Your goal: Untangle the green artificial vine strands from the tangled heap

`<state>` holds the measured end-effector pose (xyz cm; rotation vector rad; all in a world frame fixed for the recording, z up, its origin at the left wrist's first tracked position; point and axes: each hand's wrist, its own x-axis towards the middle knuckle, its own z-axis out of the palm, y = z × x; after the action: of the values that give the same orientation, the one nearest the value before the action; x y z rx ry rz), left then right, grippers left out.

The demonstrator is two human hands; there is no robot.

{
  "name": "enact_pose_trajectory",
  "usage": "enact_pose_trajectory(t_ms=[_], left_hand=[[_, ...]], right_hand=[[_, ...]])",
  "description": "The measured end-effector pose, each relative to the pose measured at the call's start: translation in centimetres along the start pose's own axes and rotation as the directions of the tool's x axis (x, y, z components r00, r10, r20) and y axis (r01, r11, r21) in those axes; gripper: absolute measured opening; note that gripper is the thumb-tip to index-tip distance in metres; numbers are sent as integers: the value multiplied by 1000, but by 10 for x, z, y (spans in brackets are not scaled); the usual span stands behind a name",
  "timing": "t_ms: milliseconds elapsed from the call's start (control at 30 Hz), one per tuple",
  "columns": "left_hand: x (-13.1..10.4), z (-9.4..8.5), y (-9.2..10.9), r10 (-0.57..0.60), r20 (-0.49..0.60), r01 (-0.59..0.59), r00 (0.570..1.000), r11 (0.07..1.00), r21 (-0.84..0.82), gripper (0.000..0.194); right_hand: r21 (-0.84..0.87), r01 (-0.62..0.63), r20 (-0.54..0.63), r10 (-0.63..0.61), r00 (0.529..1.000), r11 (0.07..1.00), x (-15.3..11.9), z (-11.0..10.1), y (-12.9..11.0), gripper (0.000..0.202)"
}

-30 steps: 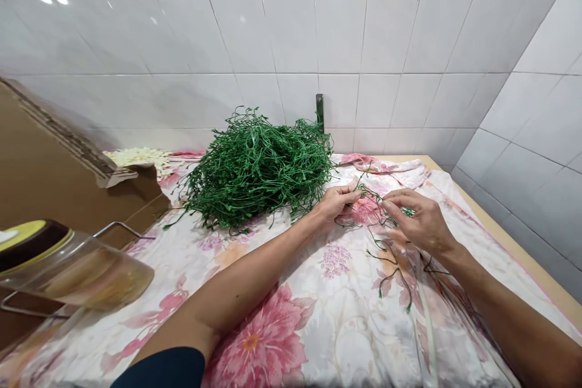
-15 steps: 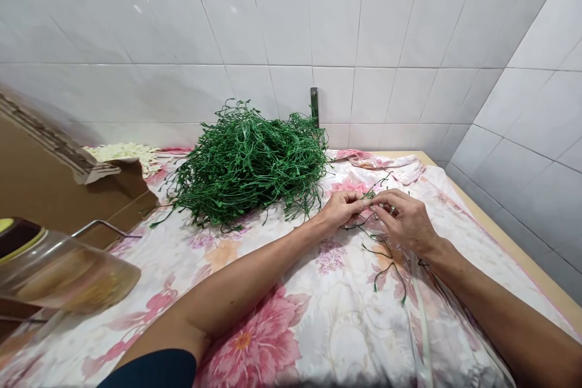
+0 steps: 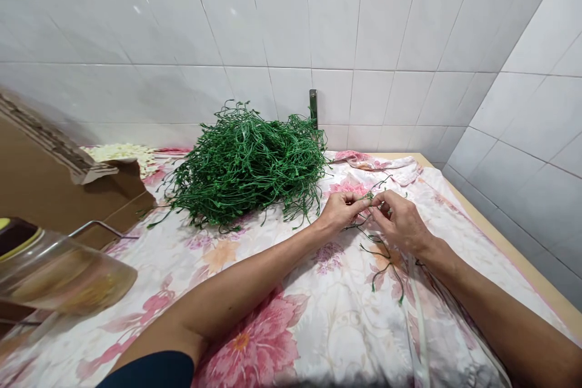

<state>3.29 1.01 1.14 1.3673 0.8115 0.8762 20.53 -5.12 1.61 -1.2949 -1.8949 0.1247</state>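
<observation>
My left hand [image 3: 342, 212] pinches a thin green artificial stem [image 3: 381, 183] between thumb and fingers. Close against it, my right hand [image 3: 400, 218] has its thumb and fingertips closed at the same spot; what exactly lies in that pinch is too small to make out. Several more dark green stems [image 3: 388, 264] with small bud-like tips spread below the hands on the floral cloth [image 3: 336, 321]. To the left of my hands rises a big tangled heap of green artificial stems [image 3: 254, 163].
A clear plastic jar [image 3: 86, 273] with a dark, yellow-rimmed lid stands at the left, before a torn cardboard box [image 3: 54, 176]. Pale yellow pieces [image 3: 122, 154] lie behind the box. Pale ribbon-like strips [image 3: 422, 327] run down the cloth by my right forearm. A tiled wall [image 3: 282, 24] closes the back.
My right fingers have drawn in tighter and shifted slightly left at the joined spot. My left hand stays nearly still on the stem.
</observation>
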Motion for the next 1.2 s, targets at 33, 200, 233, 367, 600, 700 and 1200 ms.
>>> enact_pose_trajectory(t_ms=[33,200,233,367,600,700,1200], left_hand=[[-1,0,1,-6,5,6,1000,1000,-4,50],[-4,2,3,-49,15,50,999,998,-46,52],[-4,3,3,-53,14,53,999,997,-56,53],[-4,5,3,-43,-6,42,999,996,-80,54],[-4,5,5,-16,-33,14,999,997,-72,50],[-4,5,7,23,-41,-24,999,999,-40,48],[-2,6,-1,-15,-60,9,998,995,-101,48]], right_hand=[[29,-42,11,41,999,999,0,0,0,3],[81,-122,33,120,992,989,1,-2,-1,6],[78,-116,27,114,993,990,1,-2,-1,6],[9,-27,-16,27,1000,1000,2,-3,1,6],[-132,90,-40,-96,995,987,4,-5,1,5],[-90,66,-27,-68,997,994,4,-4,-1,7],[-144,88,27,-85,996,986,2,-2,-3,7]])
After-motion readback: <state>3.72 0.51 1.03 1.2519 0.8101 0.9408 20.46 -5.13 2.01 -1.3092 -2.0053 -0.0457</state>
